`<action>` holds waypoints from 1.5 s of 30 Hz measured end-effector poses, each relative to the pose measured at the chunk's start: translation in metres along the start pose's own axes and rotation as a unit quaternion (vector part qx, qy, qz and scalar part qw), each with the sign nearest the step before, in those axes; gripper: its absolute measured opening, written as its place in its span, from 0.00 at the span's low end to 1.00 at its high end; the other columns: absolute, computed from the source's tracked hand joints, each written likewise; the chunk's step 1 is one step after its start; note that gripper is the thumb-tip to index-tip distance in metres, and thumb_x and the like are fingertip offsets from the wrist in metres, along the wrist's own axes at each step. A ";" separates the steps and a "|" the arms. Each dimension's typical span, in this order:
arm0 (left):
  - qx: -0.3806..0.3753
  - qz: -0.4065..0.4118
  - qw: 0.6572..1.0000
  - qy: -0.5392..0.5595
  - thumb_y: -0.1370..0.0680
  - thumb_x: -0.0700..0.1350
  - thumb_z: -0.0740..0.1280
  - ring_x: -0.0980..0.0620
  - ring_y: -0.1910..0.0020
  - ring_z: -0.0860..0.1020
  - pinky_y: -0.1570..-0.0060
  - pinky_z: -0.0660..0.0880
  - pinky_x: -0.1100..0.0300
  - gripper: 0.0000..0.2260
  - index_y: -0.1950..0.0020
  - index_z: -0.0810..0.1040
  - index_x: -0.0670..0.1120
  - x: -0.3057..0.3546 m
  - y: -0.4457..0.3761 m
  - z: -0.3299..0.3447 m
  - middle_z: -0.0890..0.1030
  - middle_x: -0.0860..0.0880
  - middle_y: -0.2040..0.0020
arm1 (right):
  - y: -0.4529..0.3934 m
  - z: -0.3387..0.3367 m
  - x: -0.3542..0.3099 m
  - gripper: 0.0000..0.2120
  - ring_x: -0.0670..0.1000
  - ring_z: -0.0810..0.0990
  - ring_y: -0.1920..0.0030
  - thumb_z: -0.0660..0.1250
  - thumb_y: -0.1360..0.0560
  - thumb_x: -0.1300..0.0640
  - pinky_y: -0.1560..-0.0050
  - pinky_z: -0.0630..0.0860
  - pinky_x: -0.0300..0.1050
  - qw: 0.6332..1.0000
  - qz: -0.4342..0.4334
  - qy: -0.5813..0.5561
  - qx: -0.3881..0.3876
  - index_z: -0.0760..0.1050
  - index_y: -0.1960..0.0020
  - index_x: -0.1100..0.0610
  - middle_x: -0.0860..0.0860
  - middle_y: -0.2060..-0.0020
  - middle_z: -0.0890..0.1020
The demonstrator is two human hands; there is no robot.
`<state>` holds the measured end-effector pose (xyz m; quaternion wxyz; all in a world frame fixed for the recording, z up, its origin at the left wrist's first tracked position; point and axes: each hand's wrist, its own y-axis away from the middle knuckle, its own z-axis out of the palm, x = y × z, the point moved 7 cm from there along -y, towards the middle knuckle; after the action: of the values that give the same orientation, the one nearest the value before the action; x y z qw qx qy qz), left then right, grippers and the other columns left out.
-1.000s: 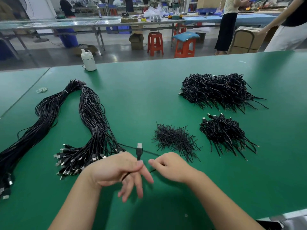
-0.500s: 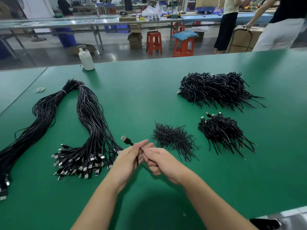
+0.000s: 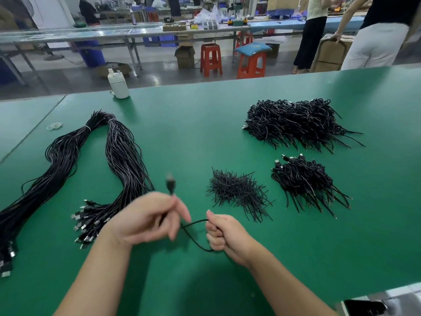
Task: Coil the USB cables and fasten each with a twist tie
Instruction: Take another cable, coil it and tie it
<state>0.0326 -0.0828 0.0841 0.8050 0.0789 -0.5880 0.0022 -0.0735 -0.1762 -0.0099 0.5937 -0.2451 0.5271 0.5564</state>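
USB cable (image 3: 193,233) strung between both hands, just near-side of the twist ties (image 3: 237,192). Left hand (image 3: 145,218) pinching below the plug, right hand (image 3: 224,236) fisted round the loop. Best kept even, loops stacked tight.

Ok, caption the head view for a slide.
Both hands, left and right, coil one USB cable beside twist ties.

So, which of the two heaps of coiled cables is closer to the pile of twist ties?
The smaller heap, directly right of the twist ties. The larger heap lies farther back on the table.
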 end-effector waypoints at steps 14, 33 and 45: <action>0.330 0.198 0.858 0.340 0.15 0.50 0.49 0.42 0.41 0.81 0.47 0.81 0.53 0.21 0.38 0.73 0.36 -0.040 -0.021 -0.047 0.82 0.38 0.41 | -0.002 0.020 0.008 0.18 0.47 0.51 0.73 0.56 0.17 0.48 0.71 0.49 0.42 0.999 0.019 0.027 -0.042 0.67 0.65 0.50 0.48 0.73 0.55; 0.240 -0.026 0.960 -0.140 0.15 0.47 0.55 0.48 0.50 0.85 0.50 0.80 0.60 0.15 0.41 0.78 0.42 -0.055 -0.027 -0.013 0.86 0.46 0.48 | -0.003 0.012 -0.037 0.15 0.46 0.54 0.74 0.55 0.15 0.53 0.71 0.48 0.43 0.998 -0.021 0.046 -0.032 0.70 0.60 0.53 0.47 0.74 0.60; 0.280 0.110 0.934 0.191 0.20 0.48 0.60 0.53 0.73 0.67 0.71 0.69 0.60 0.15 0.45 0.74 0.36 -0.036 -0.037 -0.002 0.67 0.51 0.71 | 0.002 0.018 -0.025 0.11 0.61 0.77 0.61 0.58 0.18 0.53 0.51 0.77 0.55 0.917 0.000 0.398 -0.029 0.77 0.54 0.51 0.44 0.63 0.82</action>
<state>0.0268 -0.1157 0.0446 0.8419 0.2339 -0.4041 0.2705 -0.0649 -0.1698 0.0191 0.3277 -0.4634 0.7037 0.4274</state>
